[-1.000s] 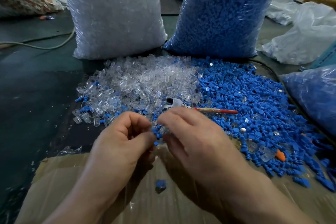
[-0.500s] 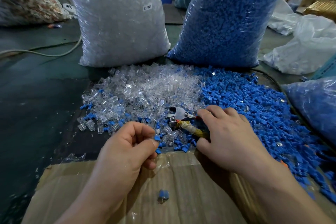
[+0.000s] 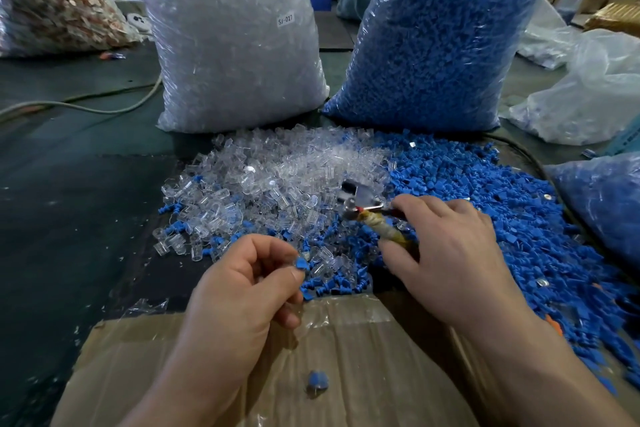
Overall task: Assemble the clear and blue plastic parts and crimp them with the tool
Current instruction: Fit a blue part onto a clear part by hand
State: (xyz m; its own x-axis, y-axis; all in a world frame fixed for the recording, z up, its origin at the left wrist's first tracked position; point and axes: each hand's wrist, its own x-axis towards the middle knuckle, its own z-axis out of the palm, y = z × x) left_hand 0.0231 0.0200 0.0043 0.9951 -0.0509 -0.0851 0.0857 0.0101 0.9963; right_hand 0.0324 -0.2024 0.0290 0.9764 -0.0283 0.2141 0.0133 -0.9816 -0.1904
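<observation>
Left hand point(image 3: 242, 291) fingers pinch the joined blue part point(image 3: 300, 263); right hand point(image 3: 450, 253) closing round the crimp tool point(image 3: 367, 208). Next imo: lift tool, bring jaws over the part.

head view: looks forward-down, close over hands point(image 3: 239, 291) and piles.

The right hand point(image 3: 446, 253) covers most of the tool point(image 3: 367, 210), so only its blurred metal head and a wrapped stretch of handle show. The left hand point(image 3: 242, 291) pinches a blue part point(image 3: 300, 263), perhaps with a clear piece under it, mostly hidden by the fingertips. Both forearms run off the bottom edge.
</observation>
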